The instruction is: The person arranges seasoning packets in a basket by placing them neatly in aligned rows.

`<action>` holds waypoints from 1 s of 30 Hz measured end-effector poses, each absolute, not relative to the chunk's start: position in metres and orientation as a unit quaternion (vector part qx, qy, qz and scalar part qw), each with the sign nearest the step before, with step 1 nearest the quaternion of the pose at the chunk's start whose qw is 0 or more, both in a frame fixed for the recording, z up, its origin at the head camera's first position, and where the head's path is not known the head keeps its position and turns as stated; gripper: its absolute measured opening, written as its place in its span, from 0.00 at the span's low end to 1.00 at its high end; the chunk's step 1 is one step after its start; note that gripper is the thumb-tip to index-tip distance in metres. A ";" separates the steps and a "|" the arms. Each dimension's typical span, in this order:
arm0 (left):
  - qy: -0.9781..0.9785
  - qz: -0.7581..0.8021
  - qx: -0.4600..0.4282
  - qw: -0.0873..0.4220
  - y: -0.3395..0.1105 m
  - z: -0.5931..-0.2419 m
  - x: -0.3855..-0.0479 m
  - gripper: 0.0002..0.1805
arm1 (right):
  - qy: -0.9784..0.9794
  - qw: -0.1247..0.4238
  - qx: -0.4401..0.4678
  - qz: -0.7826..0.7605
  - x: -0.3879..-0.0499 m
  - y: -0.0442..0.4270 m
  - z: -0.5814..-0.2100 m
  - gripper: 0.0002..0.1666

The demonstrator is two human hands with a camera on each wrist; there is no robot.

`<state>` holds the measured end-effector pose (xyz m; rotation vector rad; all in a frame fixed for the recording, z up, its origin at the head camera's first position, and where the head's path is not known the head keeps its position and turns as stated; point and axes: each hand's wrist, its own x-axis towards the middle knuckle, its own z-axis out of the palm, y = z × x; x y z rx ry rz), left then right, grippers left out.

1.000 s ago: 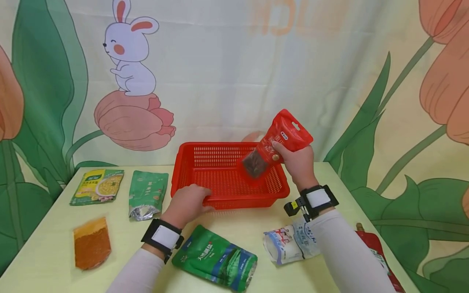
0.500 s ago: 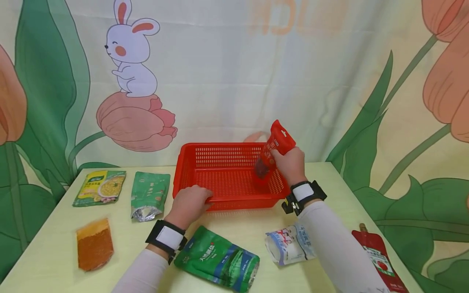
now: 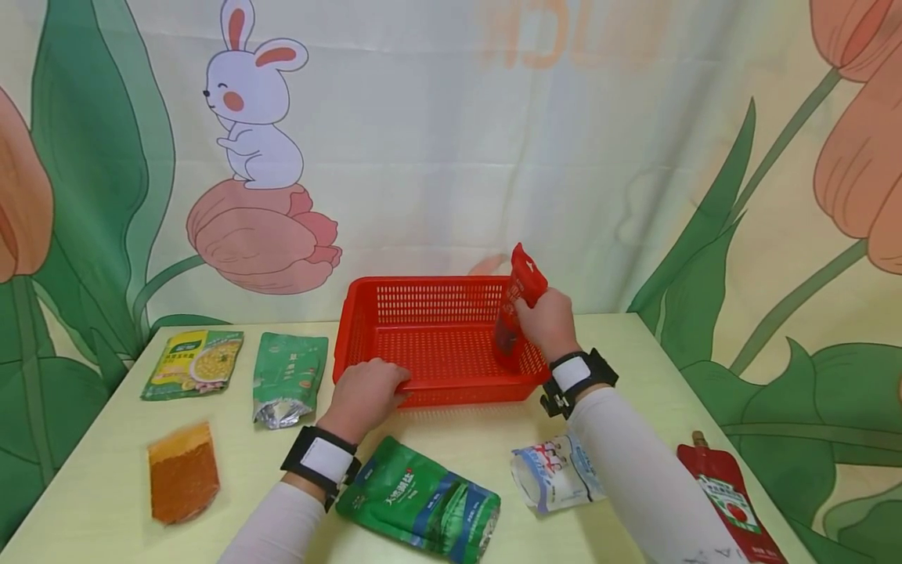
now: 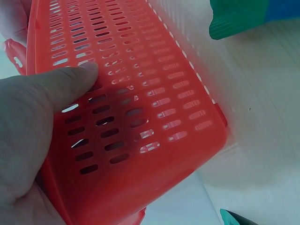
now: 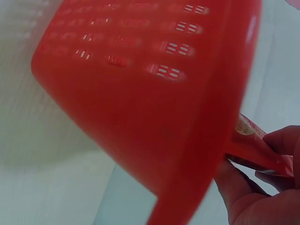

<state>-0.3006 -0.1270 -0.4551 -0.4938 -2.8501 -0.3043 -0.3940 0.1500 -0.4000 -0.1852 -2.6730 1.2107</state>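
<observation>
A red plastic basket [image 3: 437, 385] with slotted walls stands at the back of the table. My left hand [image 3: 366, 394] grips its front rim near the left corner; in the left wrist view the thumb [image 4: 70, 84] presses on the outer wall. My right hand [image 3: 548, 323] pinches a red food pouch [image 3: 527, 278] by its upper part. The pouch is upright inside the basket's right end, its dark lower part below the rim. Whether it touches the basket floor I cannot tell. In the right wrist view, fingers [image 5: 286, 140] hold the pouch [image 5: 253, 145] behind the basket's corner.
Near the front lie a green pouch [image 3: 419, 501] and a white-blue pouch [image 3: 557, 474]. On the left are a yellow-green packet [image 3: 190, 364], a green pouch [image 3: 290, 372] and an orange-brown packet [image 3: 185, 474]. A red spouted pouch [image 3: 729, 501] lies at the right edge.
My right hand has moved left and down, bringing the red pouch from above the basket into its right end and turning it more upright. My left hand stays on the rim.
</observation>
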 end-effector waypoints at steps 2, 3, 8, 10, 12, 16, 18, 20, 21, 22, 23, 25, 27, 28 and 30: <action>-0.973 -0.105 -0.168 0.114 -0.127 -0.456 -0.301 0.15 | -0.910 0.099 -0.055 0.398 -0.394 0.149 -0.401 0.25; -0.974 -0.106 -0.168 0.113 -0.127 -0.456 -0.301 0.14 | -0.914 0.099 -0.051 0.391 -0.393 0.148 -0.401 0.24; -0.973 -0.111 -0.167 0.114 -0.127 -0.455 -0.300 0.14 | -0.931 0.105 -0.026 0.350 -0.392 0.145 -0.402 0.20; -0.973 -0.110 -0.167 0.116 -0.127 -0.454 -0.300 0.14 | -0.934 0.104 -0.022 0.341 -0.392 0.144 -0.402 0.20; -0.973 -0.110 -0.167 0.117 -0.127 -0.454 -0.300 0.14 | -0.934 0.099 -0.024 0.341 -0.392 0.142 -0.402 0.20; -0.973 -0.109 -0.169 0.117 -0.127 -0.454 -0.300 0.14 | -0.934 0.085 -0.038 0.344 -0.393 0.141 -0.402 0.23; -0.972 -0.110 -0.169 0.117 -0.127 -0.454 -0.300 0.14 | -0.935 0.082 -0.043 0.343 -0.393 0.141 -0.403 0.24; -0.972 -0.112 -0.170 0.116 -0.127 -0.453 -0.300 0.14 | -0.934 0.083 -0.046 0.343 -0.394 0.140 -0.404 0.24; -0.972 -0.112 -0.170 0.116 -0.127 -0.454 -0.300 0.14 | -0.934 0.083 -0.047 0.343 -0.393 0.140 -0.404 0.24; -0.972 -0.113 -0.170 0.116 -0.127 -0.454 -0.301 0.14 | -0.934 0.085 -0.047 0.344 -0.393 0.140 -0.404 0.24; -0.972 -0.114 -0.170 0.116 -0.127 -0.454 -0.301 0.14 | -0.934 0.087 -0.046 0.343 -0.393 0.140 -0.404 0.23; -0.972 -0.114 -0.170 0.116 -0.127 -0.454 -0.301 0.14 | -0.935 0.091 -0.041 0.340 -0.392 0.139 -0.405 0.22; -0.972 -0.115 -0.171 0.115 -0.128 -0.454 -0.301 0.14 | -0.936 0.095 -0.036 0.337 -0.391 0.139 -0.404 0.22; -0.972 -0.116 -0.171 0.114 -0.128 -0.453 -0.301 0.14 | -0.936 0.096 -0.034 0.336 -0.390 0.139 -0.404 0.22; -0.972 -0.117 -0.172 0.113 -0.128 -0.453 -0.301 0.14 | -0.937 0.098 -0.029 0.335 -0.388 0.138 -0.402 0.23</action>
